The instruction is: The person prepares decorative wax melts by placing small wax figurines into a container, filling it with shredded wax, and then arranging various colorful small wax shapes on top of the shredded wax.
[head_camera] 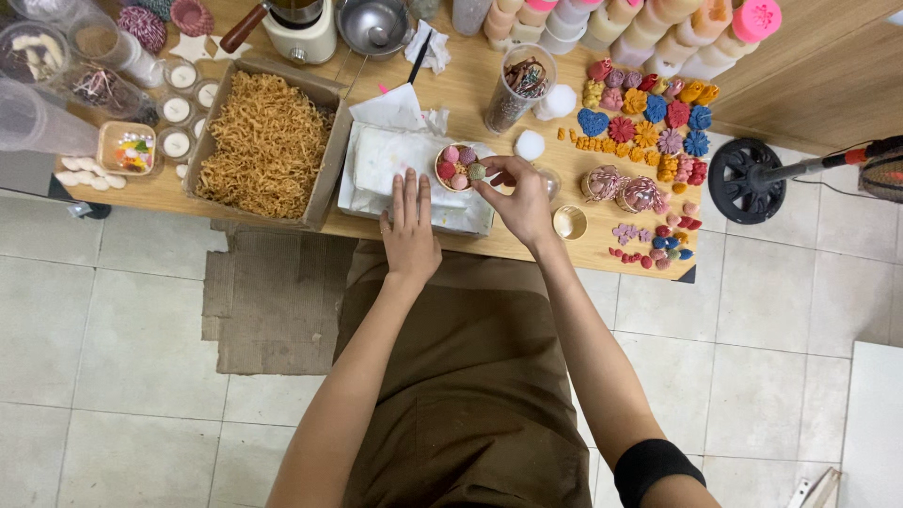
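In the head view, a small greenish ball (477, 171) is pinched between the fingertips of the right hand (520, 201), held at the rim of a small round cup (455, 166) already filled with pink pieces. The left hand (408, 226) is laid flat, fingers extended and holding nothing, on a white cloth (395, 160) spread over the wooden worktop (470, 85). A cardboard box of shredded straw (266, 141) is seen beside it.

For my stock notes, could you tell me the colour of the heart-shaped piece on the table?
The heart-shaped piece is blue, seen in the head view.
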